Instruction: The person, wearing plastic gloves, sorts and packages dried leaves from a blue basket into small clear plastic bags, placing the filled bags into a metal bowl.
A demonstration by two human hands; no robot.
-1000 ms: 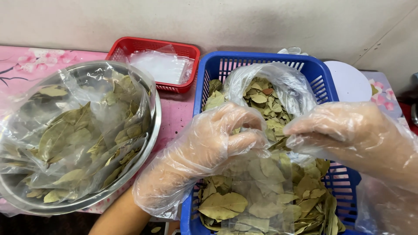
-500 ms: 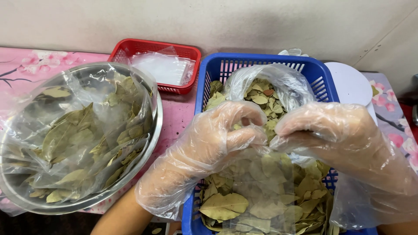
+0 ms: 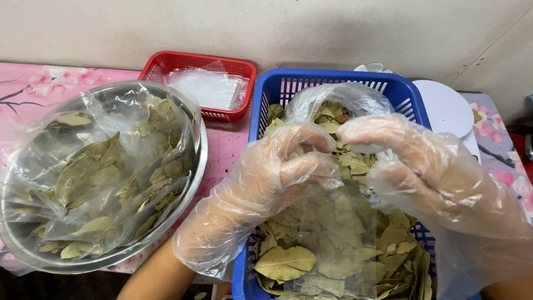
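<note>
hands — left (image 3: 277,172) and right (image 3: 411,166) — both pinch a clear bag (image 3: 338,233) of leaves over blue basket (image 3: 277,91).

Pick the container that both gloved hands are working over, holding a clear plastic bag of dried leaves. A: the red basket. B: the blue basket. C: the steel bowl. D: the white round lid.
B: the left hand and right hand pinch the clear plastic bag directly above the blue basket, which is filled with dried leaves.
</note>
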